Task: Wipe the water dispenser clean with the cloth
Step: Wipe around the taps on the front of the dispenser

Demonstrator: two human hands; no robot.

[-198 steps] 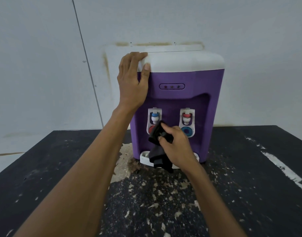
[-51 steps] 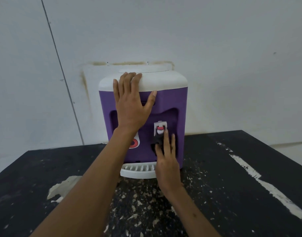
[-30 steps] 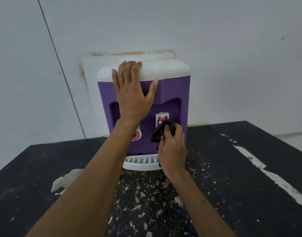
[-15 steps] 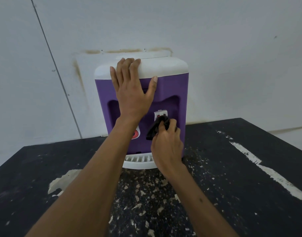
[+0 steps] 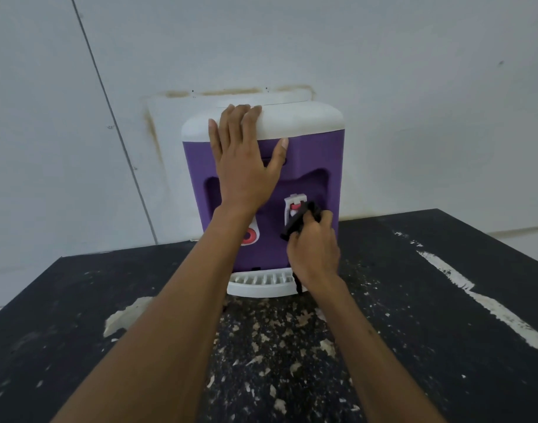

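We bunch the cloth (image 5: 298, 220) in our right hand (image 5: 314, 251) against the dispenser (image 5: 310, 166) tap (image 5: 294, 206); left hand (image 5: 244, 166) lies flat above.

The dispenser (image 5: 310, 154) stands upright at the middle of the worktop's (image 5: 444, 300) far edge, front facing the camera: a purple body under a rounded white top, with a recessed front that holds a white tap (image 5: 294, 206) with a red lever on its right side, and a white slotted tray (image 5: 255, 283) at its foot. The cloth (image 5: 295, 222) is small, black and bunched, gripped in the right hand (image 5: 315, 251) and pressed against that tap. A dark end of it hangs below the hand by the tray's right end.
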